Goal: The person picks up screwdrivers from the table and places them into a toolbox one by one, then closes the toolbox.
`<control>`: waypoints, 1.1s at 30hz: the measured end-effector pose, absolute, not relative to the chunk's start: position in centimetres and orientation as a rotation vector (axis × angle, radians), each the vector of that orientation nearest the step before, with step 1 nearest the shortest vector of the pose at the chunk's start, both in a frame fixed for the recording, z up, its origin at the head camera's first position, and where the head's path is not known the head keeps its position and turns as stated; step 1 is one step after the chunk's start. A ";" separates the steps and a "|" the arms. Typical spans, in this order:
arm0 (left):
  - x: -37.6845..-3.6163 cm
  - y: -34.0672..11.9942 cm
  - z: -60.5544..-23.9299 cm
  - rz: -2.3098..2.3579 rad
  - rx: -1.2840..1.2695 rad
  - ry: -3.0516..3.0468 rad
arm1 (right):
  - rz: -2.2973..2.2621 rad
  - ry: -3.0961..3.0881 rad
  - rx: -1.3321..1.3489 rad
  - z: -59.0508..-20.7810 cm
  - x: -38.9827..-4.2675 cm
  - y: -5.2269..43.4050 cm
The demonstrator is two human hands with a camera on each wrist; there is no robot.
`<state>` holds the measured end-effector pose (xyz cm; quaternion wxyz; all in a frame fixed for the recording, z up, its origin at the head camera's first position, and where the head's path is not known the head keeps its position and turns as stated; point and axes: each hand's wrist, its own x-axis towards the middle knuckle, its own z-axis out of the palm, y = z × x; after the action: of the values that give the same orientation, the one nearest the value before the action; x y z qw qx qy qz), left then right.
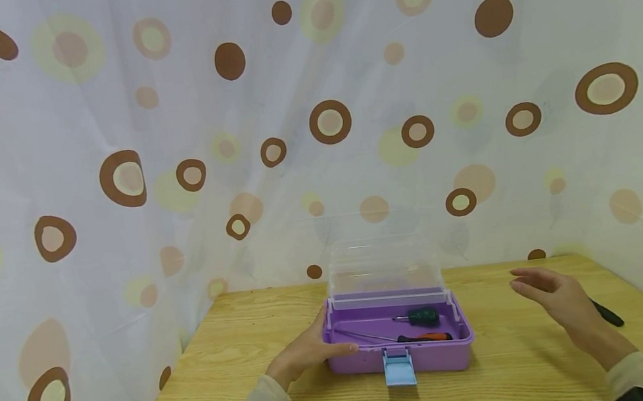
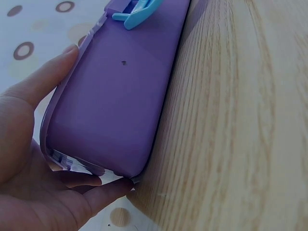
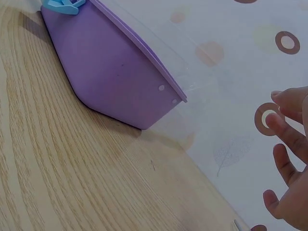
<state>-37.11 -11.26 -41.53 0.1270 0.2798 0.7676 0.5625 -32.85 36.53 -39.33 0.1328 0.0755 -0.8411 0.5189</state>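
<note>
A purple toolbox (image 1: 428,355) stands on the wooden table (image 1: 242,342) with its clear lid (image 1: 385,269) raised upright. Inside lie a green-handled screwdriver (image 1: 422,315) and an orange-handled screwdriver (image 1: 429,337). A blue latch (image 1: 399,369) hangs at the front. My left hand (image 1: 306,354) grips the box's left end, thumb along the front rim. The left wrist view shows this hand (image 2: 24,159) wrapped round the box end (image 2: 115,96). My right hand (image 1: 553,296) hovers to the right of the box, fingers spread and relaxed, holding nothing. In the right wrist view it (image 3: 288,163) is apart from the box (image 3: 115,62).
A black object (image 1: 608,313) lies on the table just behind my right hand, near the right edge. A white curtain with brown and yellow dots (image 1: 172,145) hangs close behind and beside the table. Bare wood (image 3: 72,168) lies in front of the box.
</note>
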 end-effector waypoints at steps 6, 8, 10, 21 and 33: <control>-37.1 -11.2 -41.6 1.638 0.812 2.232 | 1.514 -2.422 0.211 -39.9 -33.1 38.0; -37.1 -11.3 -41.6 1.638 0.812 2.228 | 1.519 -2.407 0.202 -40.2 -33.2 38.5; -37.1 -11.3 -41.6 1.641 0.813 2.227 | 1.533 -2.388 0.191 -40.4 -33.4 38.9; -37.2 -11.3 -41.8 1.640 0.818 2.227 | 1.526 -2.400 0.090 -40.9 -33.6 40.7; -37.2 -11.2 -41.6 1.629 0.820 2.251 | 1.483 -2.427 -0.026 -41.6 -34.1 42.7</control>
<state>-37.21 -11.20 -41.61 0.1218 0.2807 0.7712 0.5582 -34.15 42.71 -41.62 0.1480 -0.0091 -0.8438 0.5157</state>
